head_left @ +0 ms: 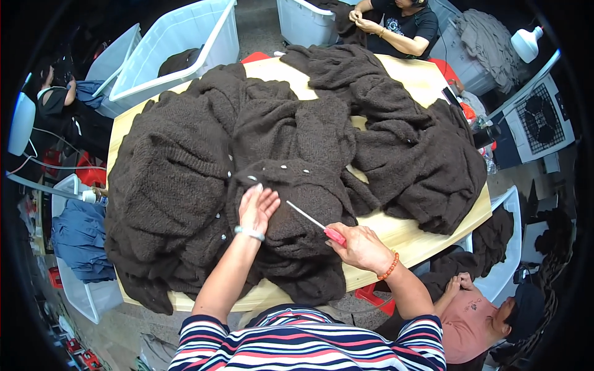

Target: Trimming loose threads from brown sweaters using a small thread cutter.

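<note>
In front of me a dark brown knit cardigan point(297, 229) lies bunched on the table, with pale shiny buttons point(252, 178) along its edge. My left hand point(258, 207) rests on the knit just below one button, palm partly turned up and fingers stretched out. In my right hand point(366, 246) is a screwdriver point(335, 235) with a pinkish-red handle, gripped in closed fingers. Its thin metal shaft points up and left over the cardigan, toward my left hand. Whether the tip touches the knit I cannot tell.
More brown knit garments are heaped at left point(167, 167) and right point(427, 161) on the wooden table point(396, 229). White plastic bins point(213, 59) stand around it. One co-worker point(408, 28) sits at the far side, another point(473, 315) at the near right. Lamps point(526, 44) flank the table.
</note>
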The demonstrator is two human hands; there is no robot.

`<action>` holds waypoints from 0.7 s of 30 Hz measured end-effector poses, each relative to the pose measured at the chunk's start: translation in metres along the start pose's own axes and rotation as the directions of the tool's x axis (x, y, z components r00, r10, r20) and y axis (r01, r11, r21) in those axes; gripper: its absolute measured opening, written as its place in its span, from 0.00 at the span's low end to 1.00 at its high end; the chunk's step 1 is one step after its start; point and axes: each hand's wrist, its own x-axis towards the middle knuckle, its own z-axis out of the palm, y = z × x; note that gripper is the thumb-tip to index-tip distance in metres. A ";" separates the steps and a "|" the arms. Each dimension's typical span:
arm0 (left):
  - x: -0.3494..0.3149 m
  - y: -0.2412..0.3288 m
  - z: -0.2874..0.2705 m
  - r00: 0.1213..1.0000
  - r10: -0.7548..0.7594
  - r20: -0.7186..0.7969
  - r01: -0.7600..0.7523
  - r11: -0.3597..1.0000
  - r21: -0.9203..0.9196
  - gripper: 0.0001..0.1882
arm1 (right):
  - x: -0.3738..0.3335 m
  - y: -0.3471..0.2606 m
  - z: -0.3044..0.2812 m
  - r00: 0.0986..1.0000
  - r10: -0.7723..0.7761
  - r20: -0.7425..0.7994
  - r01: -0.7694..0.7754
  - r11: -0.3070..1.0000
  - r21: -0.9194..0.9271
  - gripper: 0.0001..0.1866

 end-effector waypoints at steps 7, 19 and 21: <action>0.035 0.075 0.036 0.906 0.067 0.418 -0.225 0.912 0.343 0.07 | -0.006 -0.020 0.020 0.985 -0.171 0.031 0.165 0.976 0.143 0.15; -0.075 0.039 -0.056 0.472 0.151 0.869 -0.857 -0.155 0.492 0.08 | 0.071 0.052 -0.014 0.789 -0.108 -0.605 0.003 0.985 -0.173 0.26; -0.086 0.011 -0.075 0.408 -0.026 0.913 -0.896 -0.205 0.394 0.17 | 0.075 0.049 -0.027 0.763 -0.082 -0.641 -0.010 0.990 -0.138 0.26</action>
